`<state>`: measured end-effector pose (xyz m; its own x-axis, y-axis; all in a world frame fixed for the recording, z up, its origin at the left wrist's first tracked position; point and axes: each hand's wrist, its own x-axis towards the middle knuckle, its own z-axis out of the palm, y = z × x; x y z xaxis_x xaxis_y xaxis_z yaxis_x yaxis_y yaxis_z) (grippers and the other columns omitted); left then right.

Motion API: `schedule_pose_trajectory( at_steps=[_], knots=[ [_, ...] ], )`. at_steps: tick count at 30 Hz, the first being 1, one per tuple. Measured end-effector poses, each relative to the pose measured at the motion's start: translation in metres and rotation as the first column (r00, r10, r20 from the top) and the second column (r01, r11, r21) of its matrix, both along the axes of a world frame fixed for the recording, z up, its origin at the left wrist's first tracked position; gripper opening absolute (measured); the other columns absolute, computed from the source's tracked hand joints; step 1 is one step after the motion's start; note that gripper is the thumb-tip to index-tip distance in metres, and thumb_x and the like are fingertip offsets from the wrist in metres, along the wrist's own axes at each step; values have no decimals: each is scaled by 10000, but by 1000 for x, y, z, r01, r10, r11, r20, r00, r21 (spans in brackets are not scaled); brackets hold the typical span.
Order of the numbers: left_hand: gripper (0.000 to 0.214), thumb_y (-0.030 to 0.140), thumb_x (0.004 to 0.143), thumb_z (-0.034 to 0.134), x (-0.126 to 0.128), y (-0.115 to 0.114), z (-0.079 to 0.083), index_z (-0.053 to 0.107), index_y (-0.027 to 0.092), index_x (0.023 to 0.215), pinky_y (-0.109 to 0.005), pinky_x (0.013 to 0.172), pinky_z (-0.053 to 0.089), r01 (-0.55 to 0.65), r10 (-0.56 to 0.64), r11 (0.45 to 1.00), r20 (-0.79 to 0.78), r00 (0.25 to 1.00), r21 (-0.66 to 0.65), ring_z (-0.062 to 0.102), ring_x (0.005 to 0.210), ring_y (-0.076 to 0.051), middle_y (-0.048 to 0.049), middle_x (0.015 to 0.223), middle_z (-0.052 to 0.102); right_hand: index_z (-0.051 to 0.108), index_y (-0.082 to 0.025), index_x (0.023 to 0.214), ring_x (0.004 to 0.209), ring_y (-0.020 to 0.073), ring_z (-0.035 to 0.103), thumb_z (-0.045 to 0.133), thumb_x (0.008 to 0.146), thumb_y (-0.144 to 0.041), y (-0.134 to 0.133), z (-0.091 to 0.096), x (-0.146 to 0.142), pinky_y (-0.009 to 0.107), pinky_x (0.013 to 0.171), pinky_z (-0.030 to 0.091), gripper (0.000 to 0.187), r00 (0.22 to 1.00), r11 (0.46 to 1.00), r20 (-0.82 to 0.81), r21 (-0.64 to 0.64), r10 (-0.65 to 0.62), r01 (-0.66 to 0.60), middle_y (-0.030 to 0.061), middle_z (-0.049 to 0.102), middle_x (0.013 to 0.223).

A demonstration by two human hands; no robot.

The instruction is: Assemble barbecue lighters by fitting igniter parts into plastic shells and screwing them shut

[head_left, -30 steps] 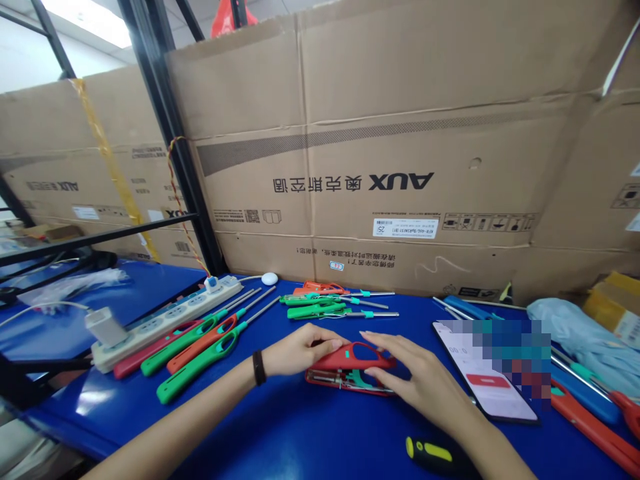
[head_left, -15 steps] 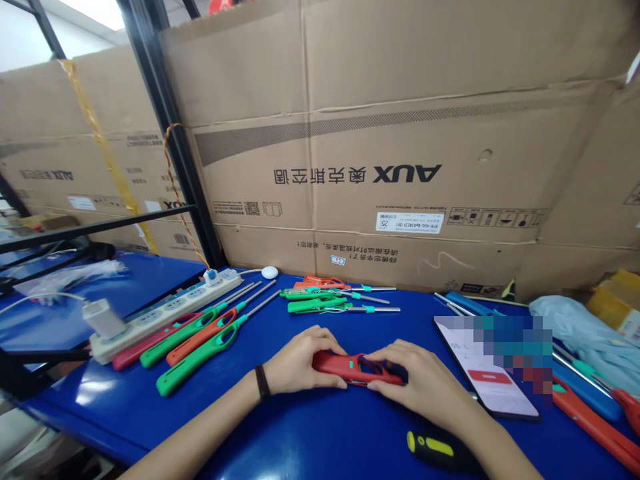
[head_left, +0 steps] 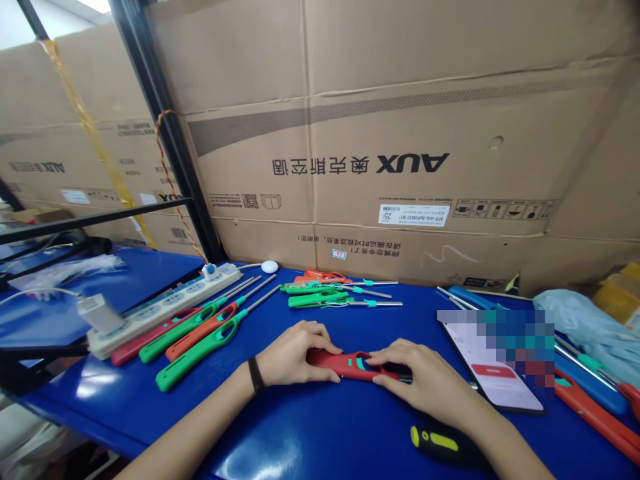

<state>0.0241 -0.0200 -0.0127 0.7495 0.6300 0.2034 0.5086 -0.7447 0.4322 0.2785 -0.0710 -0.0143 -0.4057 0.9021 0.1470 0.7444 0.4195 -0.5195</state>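
Note:
A red utility lighter (head_left: pixel 340 364) lies sideways between my two hands, just above or on the blue table. My left hand (head_left: pixel 300 353) is closed around its handle end. My right hand (head_left: pixel 413 373) pinches the loop end, thumb below and fingers above. A teal trigger (head_left: pixel 361 363) shows inside the loop. Part of the metal rod comes out under my right hand, which hides most of it. Near my right forearm is a black and yellow screwdriver handle (head_left: pixel 443 441), partly covered by the arm.
Red, orange and green lighters (head_left: pixel 200 352) lie at left beside a white power strip (head_left: pixel 165 303). Several opened lighters (head_left: pixel 320 299) lie by the cardboard (head_left: pixel 320 233). At right are a phone (head_left: pixel 510 393), more lighters (head_left: pixel 595 417) and a pale blue plastic bag (head_left: pixel 585 327).
The teal trigger now shows more in the lighter's loop, and some of its rod appears past my right fingers. Both hands keep their grip. The view has shifted slightly.

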Motion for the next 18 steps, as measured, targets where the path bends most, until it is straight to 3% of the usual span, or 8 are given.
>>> schedule_pose_trajectory(
  at_steps=[7,10,13,16,18],
  knots=[
    [439,498,751,684,2,-2,9,662,233,1101,-242,668,412,40,-9,987,-196,981,153,589,759,-165,-16,856,629,714,-338,901,901,212,646,609,839,-265,0,3,-2,311,778,469,142,993,999,114,-42,-9,14,-5,692,957],
    [417,475,836,602,2,-6,6,624,196,1145,-239,632,426,103,-26,955,-268,963,277,583,742,-162,-29,862,621,706,-318,900,852,216,650,592,849,-261,-2,1,-3,320,743,477,137,988,1000,156,-20,-21,24,6,681,935],
    [367,398,912,487,2,-9,-5,598,135,1142,-263,611,450,161,-18,870,-298,954,465,584,733,-183,-58,858,620,677,-327,998,866,210,646,572,866,-279,-2,-2,-3,319,747,481,176,993,1000,118,8,-16,16,6,673,968],
    [320,345,922,425,4,-8,-17,615,102,1010,-277,549,440,128,29,759,-230,973,639,587,647,-187,-53,763,622,615,-335,1124,939,203,628,624,834,-282,0,-6,-4,313,809,474,295,999,999,47,38,23,-25,-2,666,1029],
    [321,348,954,384,4,-7,-19,608,120,922,-269,522,418,113,37,715,-198,979,690,574,588,-169,-32,702,608,612,-315,1126,931,190,628,631,834,-268,2,-8,-5,295,816,473,297,999,997,17,67,44,-45,-3,673,1023]
  ],
)
